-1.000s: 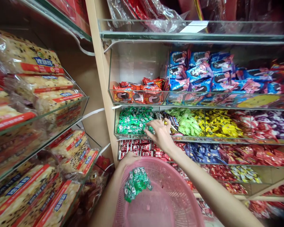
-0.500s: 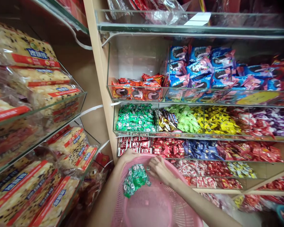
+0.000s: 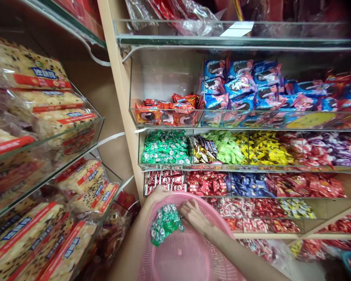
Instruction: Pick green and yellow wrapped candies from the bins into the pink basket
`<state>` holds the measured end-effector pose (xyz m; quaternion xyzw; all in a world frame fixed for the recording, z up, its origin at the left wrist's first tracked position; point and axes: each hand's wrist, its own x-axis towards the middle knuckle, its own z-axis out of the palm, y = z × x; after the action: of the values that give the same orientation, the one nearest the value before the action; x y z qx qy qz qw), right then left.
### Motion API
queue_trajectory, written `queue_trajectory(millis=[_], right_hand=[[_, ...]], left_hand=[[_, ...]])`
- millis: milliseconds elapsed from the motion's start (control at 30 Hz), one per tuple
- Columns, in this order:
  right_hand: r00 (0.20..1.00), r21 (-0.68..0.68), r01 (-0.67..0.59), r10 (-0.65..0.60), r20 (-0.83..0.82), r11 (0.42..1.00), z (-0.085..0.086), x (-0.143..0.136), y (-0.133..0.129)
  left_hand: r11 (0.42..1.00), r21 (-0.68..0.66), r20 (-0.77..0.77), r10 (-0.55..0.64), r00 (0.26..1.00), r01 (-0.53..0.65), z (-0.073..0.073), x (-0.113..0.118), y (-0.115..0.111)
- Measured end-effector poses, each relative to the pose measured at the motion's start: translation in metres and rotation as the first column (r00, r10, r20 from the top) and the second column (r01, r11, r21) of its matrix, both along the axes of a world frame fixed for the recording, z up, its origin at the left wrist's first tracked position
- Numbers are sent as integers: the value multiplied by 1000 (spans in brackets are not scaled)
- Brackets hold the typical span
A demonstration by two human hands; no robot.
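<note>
Green wrapped small candies lie in one pile inside the round pink plastic basket, close to its far left wall. The left hand is at the far left part of the basket rim, and its fingers are closed around this rim. The right hand reaches inside the basket from the right, near the far wall and just beside the pile. Its fingers are bent inward; I cannot tell if they hold any candy or touch the pile.

Beyond the basket stands a shelf with transparent bins. One bin, next to the pale wooden post, contains many green candies of similar look. To the right of them are dark brown wrapped bars, light green packets and yellow packets. On the level below there are red and white packets, red packets and dark blue packets. On the level above are orange-red packets and blue and pink packets. At the left side, long clear packs with red bands lie on other glass shelves.
</note>
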<state>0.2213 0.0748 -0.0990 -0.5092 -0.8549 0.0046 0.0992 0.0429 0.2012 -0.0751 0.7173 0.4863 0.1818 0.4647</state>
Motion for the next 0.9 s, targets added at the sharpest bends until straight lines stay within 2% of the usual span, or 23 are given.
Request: queue_trajectory(millis=[200, 400, 733, 900], right_hand=[[999, 12, 33, -33, -28, 999, -11, -8, 1], [995, -48, 75, -78, -57, 996, -8, -11, -2], [986, -95, 110, -121, -114, 989, -6, -11, -7], [982, -70, 112, -121, -143, 991, -13, -9, -6]], left_hand=[[1000, -8, -11, 10, 1000, -10, -9, 0, 4], [1000, 6, -26, 18, 1000, -17, -12, 0, 7], [1000, -2, -6, -12, 1000, 12, 7, 0, -4], [1000, 8, -17, -8, 1000, 9, 5, 0, -1]])
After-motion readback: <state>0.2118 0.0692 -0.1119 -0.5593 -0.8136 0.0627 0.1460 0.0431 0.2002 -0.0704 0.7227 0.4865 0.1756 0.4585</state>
